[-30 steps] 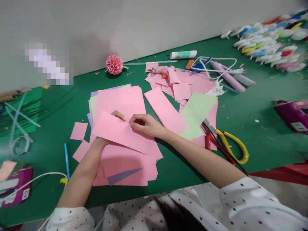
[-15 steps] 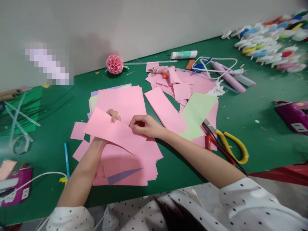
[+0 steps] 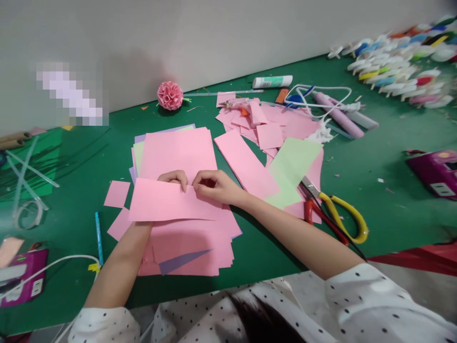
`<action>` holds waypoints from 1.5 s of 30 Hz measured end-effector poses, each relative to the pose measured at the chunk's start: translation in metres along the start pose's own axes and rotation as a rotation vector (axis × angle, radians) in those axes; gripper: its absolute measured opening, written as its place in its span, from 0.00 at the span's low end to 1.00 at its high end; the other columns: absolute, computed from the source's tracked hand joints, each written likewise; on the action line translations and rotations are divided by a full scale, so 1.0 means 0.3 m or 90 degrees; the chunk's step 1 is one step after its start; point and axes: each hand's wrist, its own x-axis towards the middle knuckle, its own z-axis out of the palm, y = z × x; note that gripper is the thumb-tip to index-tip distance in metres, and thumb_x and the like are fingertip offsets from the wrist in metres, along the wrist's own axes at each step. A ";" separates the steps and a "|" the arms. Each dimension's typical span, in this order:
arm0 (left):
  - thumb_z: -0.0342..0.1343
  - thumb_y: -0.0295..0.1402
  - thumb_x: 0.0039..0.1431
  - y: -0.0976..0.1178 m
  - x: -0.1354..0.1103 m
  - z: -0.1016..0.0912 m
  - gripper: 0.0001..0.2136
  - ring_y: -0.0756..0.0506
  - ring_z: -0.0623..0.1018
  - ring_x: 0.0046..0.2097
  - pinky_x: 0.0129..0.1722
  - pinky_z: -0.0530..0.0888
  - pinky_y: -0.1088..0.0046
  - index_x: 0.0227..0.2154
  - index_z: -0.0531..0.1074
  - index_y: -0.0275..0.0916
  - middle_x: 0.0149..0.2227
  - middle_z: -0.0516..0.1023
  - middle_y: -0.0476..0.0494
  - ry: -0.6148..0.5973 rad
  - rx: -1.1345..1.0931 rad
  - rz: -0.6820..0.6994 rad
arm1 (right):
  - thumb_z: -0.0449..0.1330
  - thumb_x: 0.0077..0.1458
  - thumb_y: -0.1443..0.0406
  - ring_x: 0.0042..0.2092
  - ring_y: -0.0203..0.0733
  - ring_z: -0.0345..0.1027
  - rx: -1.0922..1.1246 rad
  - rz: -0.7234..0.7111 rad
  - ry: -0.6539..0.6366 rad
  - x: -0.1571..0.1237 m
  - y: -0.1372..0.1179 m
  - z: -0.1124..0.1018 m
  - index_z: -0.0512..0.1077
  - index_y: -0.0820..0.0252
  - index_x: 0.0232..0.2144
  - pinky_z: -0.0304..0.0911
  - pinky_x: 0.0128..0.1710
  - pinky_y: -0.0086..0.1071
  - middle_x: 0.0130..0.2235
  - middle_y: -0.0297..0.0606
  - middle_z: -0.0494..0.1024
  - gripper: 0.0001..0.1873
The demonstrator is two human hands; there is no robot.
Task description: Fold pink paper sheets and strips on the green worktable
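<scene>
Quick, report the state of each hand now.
Left hand: closed, holding the pink paper strip at its upper edge, partly hidden behind it.
Right hand: closed, fingertips pinching that same edge.

One head-worn view, near, forward and down onto the green table (image 3: 403, 214) (pale wall (image 3: 228, 38) along the top)

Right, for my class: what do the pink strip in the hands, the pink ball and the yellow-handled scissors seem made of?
Pink strip: matte paper or light card; thin edge, no shine.
Pink ball: probably folded paper, matte; crisp petal-like folds.
Scissors: seemingly metal blade, grey with a sheen; yellow handle likely plastic, smooth and rounded.
</scene>
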 end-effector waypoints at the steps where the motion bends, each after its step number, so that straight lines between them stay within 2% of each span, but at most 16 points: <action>1: 0.64 0.53 0.55 -0.004 -0.003 0.001 0.20 0.49 0.64 0.25 0.24 0.58 0.71 0.26 0.75 0.39 0.24 0.65 0.48 0.011 -0.014 -0.009 | 0.58 0.50 0.65 0.28 0.33 0.61 0.001 0.002 -0.005 0.000 0.001 0.000 0.75 0.59 0.28 0.57 0.30 0.29 0.26 0.31 0.73 0.05; 5: 0.63 0.46 0.59 -0.034 -0.001 -0.017 0.16 0.49 0.65 0.26 0.24 0.60 0.72 0.24 0.72 0.40 0.25 0.65 0.47 0.027 -0.059 -0.009 | 0.58 0.49 0.66 0.28 0.33 0.59 0.001 0.004 -0.019 0.000 0.005 -0.002 0.74 0.60 0.27 0.56 0.30 0.29 0.25 0.30 0.71 0.05; 11: 0.62 0.54 0.55 -0.042 0.018 -0.034 0.21 0.49 0.66 0.27 0.28 0.64 0.71 0.25 0.70 0.40 0.27 0.66 0.48 0.046 -0.161 0.092 | 0.58 0.48 0.66 0.29 0.34 0.61 0.005 -0.001 -0.004 -0.001 0.009 -0.006 0.72 0.59 0.25 0.56 0.31 0.30 0.25 0.31 0.72 0.04; 15: 0.63 0.58 0.52 -0.018 0.013 -0.002 0.24 0.46 0.70 0.32 0.31 0.68 0.69 0.34 0.77 0.38 0.33 0.72 0.43 0.008 -0.073 0.049 | 0.58 0.47 0.66 0.27 0.33 0.58 0.018 0.007 0.012 -0.002 0.008 -0.006 0.72 0.59 0.26 0.54 0.29 0.29 0.24 0.29 0.70 0.04; 17: 0.60 0.60 0.53 -0.009 0.011 0.012 0.26 0.46 0.69 0.30 0.29 0.66 0.70 0.33 0.77 0.38 0.30 0.71 0.44 -0.023 -0.042 0.022 | 0.58 0.47 0.65 0.27 0.32 0.56 0.021 0.007 0.017 -0.002 0.006 -0.005 0.73 0.59 0.27 0.53 0.29 0.29 0.23 0.28 0.68 0.05; 21: 0.58 0.64 0.51 -0.003 0.010 0.016 0.29 0.49 0.64 0.24 0.22 0.60 0.72 0.30 0.74 0.38 0.24 0.65 0.48 -0.063 -0.078 -0.033 | 0.59 0.48 0.65 0.26 0.32 0.56 0.017 0.005 0.007 0.001 0.003 -0.002 0.74 0.60 0.27 0.53 0.29 0.30 0.24 0.28 0.69 0.05; 27: 0.63 0.58 0.52 -0.027 0.034 0.000 0.24 0.49 0.65 0.22 0.18 0.64 0.73 0.24 0.70 0.40 0.23 0.64 0.50 0.000 -0.237 0.019 | 0.58 0.47 0.66 0.28 0.34 0.61 0.033 0.017 -0.011 0.001 0.007 -0.004 0.71 0.59 0.24 0.56 0.31 0.30 0.25 0.31 0.72 0.03; 30: 0.64 0.58 0.52 -0.024 0.042 0.002 0.25 0.50 0.63 0.21 0.17 0.64 0.75 0.22 0.69 0.40 0.20 0.61 0.51 0.026 -0.253 0.027 | 0.58 0.47 0.65 0.28 0.34 0.61 0.039 0.011 -0.012 0.000 0.010 -0.007 0.70 0.59 0.24 0.55 0.30 0.30 0.24 0.31 0.71 0.03; 34: 0.67 0.53 0.52 -0.013 0.043 0.014 0.23 0.51 0.60 0.20 0.17 0.64 0.77 0.21 0.64 0.41 0.19 0.58 0.53 0.085 -0.262 0.053 | 0.57 0.48 0.65 0.27 0.33 0.60 0.046 0.003 -0.009 0.003 0.016 -0.008 0.69 0.58 0.24 0.54 0.29 0.30 0.23 0.29 0.68 0.04; 40: 0.65 0.51 0.56 -0.012 0.043 0.021 0.22 0.53 0.60 0.19 0.16 0.63 0.77 0.23 0.63 0.42 0.20 0.59 0.54 0.105 -0.305 0.047 | 0.57 0.48 0.65 0.27 0.34 0.60 0.057 -0.002 -0.016 0.005 0.016 -0.012 0.68 0.58 0.23 0.54 0.28 0.30 0.23 0.30 0.69 0.05; 45: 0.60 0.51 0.60 -0.014 0.045 -0.005 0.22 0.52 0.63 0.22 0.21 0.67 0.77 0.23 0.62 0.41 0.22 0.59 0.53 0.212 -0.321 0.053 | 0.58 0.49 0.67 0.26 0.33 0.62 0.085 -0.021 -0.031 -0.004 0.019 -0.013 0.68 0.58 0.23 0.57 0.28 0.30 0.23 0.31 0.71 0.05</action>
